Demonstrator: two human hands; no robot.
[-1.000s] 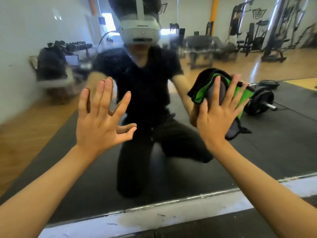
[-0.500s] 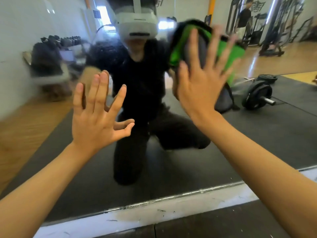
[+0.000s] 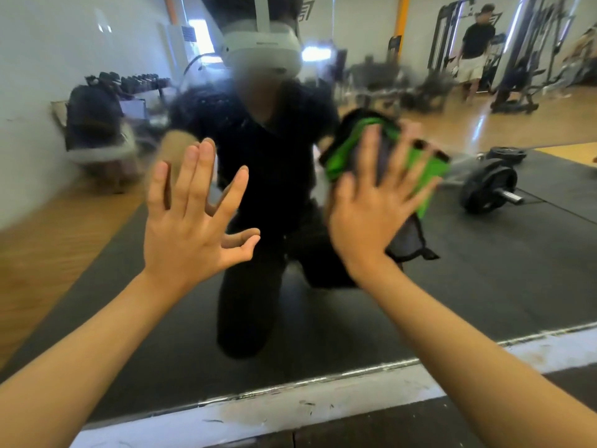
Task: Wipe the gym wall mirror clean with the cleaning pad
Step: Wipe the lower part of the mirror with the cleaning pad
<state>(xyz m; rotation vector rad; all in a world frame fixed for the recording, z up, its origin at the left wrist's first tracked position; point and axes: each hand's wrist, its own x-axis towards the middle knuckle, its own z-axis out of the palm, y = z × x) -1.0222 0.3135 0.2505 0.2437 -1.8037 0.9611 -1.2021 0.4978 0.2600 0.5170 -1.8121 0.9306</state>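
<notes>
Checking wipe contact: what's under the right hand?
Under the right hand lies the green and grey cleaning pad, pressed flat against the mirror by spread fingers. The palm covers the pad's middle, so the glass beneath it cannot be seen.

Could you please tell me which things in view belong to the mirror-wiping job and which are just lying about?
Part of the job:
- wall mirror
- cleaning pad, pressed flat by the right hand
- left hand, open at the glass

Just lying about (reflections):
- barbell
- dumbbell rack
</notes>
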